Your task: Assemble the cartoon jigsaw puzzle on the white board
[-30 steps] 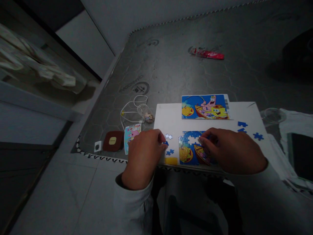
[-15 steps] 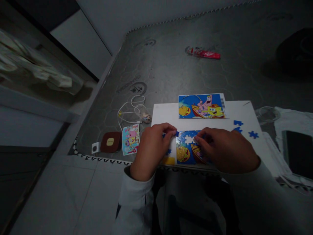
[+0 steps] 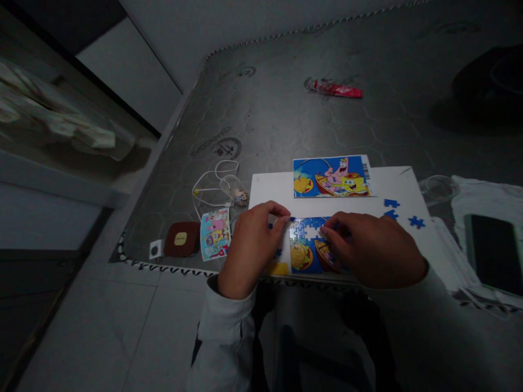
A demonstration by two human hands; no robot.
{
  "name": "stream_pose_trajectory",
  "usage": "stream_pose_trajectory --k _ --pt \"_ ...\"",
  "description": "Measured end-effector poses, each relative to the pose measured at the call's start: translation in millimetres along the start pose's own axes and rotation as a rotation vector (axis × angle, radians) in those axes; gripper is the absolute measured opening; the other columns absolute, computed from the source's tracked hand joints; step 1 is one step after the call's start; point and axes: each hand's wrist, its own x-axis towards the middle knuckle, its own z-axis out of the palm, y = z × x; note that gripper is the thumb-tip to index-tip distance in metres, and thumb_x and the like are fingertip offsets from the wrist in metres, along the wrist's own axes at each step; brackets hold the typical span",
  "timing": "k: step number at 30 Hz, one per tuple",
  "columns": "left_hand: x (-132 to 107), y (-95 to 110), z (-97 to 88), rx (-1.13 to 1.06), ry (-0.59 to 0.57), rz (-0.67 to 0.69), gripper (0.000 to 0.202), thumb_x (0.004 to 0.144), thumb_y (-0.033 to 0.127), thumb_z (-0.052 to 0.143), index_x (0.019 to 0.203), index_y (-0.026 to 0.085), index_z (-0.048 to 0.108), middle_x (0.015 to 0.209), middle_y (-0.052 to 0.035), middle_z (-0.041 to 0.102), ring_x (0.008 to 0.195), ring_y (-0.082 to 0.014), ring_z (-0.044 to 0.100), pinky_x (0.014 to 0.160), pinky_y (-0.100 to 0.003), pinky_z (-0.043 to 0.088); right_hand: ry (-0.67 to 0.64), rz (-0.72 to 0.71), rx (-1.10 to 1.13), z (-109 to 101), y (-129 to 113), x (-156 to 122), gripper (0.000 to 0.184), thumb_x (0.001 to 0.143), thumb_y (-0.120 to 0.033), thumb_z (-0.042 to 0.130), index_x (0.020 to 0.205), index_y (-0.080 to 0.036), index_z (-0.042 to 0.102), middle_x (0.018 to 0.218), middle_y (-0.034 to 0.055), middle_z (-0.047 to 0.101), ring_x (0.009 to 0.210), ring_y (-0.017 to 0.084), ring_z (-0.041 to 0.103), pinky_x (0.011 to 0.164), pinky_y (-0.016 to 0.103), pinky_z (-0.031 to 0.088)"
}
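Left hand [image 3: 253, 245]: now over the top left corner of the partly built jigsaw puzzle [image 3: 308, 245]; a second ago it sat lower and further left, off the puzzle's edge.
Left fingers [image 3: 284, 209]: closed, with the thumb and forefinger tips pinching what looks like a small blue jigsaw piece [image 3: 292, 219] at the puzzle's top edge.
Right hand [image 3: 373, 250]: stays at the puzzle's right side, much as in the earlier frames.
Right fingers [image 3: 327, 231]: curled down onto the puzzle beside its white gap; I cannot tell whether they grip a piece.
Puzzle: lies on a white board [image 3: 269, 188], close to the mattress edge nearest the person, directly below a printed cartoon picture card [image 3: 332, 177].
Loose pieces: three blue pieces [image 3: 415, 221] lie apart on the board's right side, and a yellow piece [image 3: 278, 268] lies just left of the puzzle.
Mattress [image 3: 286, 125]: gray and hexagon-patterned, carrying the board, a small cartoon card [image 3: 214, 234], a brown pad [image 3: 182, 243], a white cable [image 3: 208, 182] and a red wrapper [image 3: 333, 90].
Right of board: a phone [image 3: 494, 253] rests on white cloth [image 3: 469, 198].
View: everything sits slightly further left than before.
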Motion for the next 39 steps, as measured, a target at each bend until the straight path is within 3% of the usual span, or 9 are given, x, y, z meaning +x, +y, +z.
stream_pose_trajectory --k 4,8,11,18,31,39 --pt "2 -4 1.7 -0.045 -0.012 0.003 0.014 0.093 0.023 0.060 0.101 0.020 0.070 0.097 -0.0012 0.074 0.087 -0.0171 0.067 0.082 -0.031 0.050 0.005 -0.009 -0.005 0 0 0 0.030 0.098 -0.039 0.043 0.098 -0.024 0.069 0.093 0.0047 0.075 0.075 0.024 0.065 0.064 0.036 0.033" --pt "2 -7 2.7 -0.073 -0.011 0.065 0.025 0.097 0.019 0.051 0.114 0.020 0.069 0.110 -0.0044 0.071 0.101 -0.0178 0.065 0.090 -0.032 0.050 0.024 -0.005 -0.007 2 0 0 0.029 0.098 -0.038 0.044 0.097 -0.024 0.069 0.092 0.0046 0.075 0.074 0.024 0.065 0.064 0.036 0.033" --pt "1 -6 2.8 -0.119 -0.025 0.078 0.024 0.098 0.019 0.049 0.108 0.022 0.071 0.111 -0.0031 0.072 0.104 -0.0175 0.064 0.090 -0.032 0.050 0.032 -0.020 0.002 2 0 0 0.030 0.097 -0.039 0.044 0.096 -0.024 0.069 0.092 0.0052 0.075 0.075 0.024 0.065 0.064 0.036 0.033" --pt "2 -3 1.6 -0.122 -0.048 -0.004 0.012 0.091 0.022 0.061 0.096 0.020 0.071 0.091 -0.0006 0.074 0.085 -0.0156 0.068 0.080 -0.030 0.049 0.002 -0.009 0.003 0 -1 -1 0.031 0.098 -0.039 0.042 0.098 -0.024 0.069 0.094 0.0051 0.075 0.076 0.025 0.065 0.065 0.037 0.034" --pt "6 -12 8.8 -0.116 -0.052 -0.054 0.015 0.089 0.031 0.065 0.090 0.023 0.078 0.091 -0.0012 0.078 0.083 -0.0187 0.069 0.078 -0.033 0.051 -0.008 0.006 -0.011 -1 -2 0 0.031 0.098 -0.039 0.043 0.098 -0.024 0.069 0.093 0.0047 0.076 0.074 0.024 0.065 0.063 0.036 0.032" --pt "8 -12 12.5 -0.106 -0.052 -0.041 0.015 0.088 0.031 0.066 0.090 0.023 0.079 0.092 -0.0022 0.078 0.084 -0.0194 0.070 0.078 -0.033 0.052 -0.031 -0.037 -0.033 2 -9 0 0.031 0.099 -0.038 0.041 0.103 -0.024 0.068 0.099 0.0050 0.075 0.087 0.027 0.068 0.071 0.039 0.035"
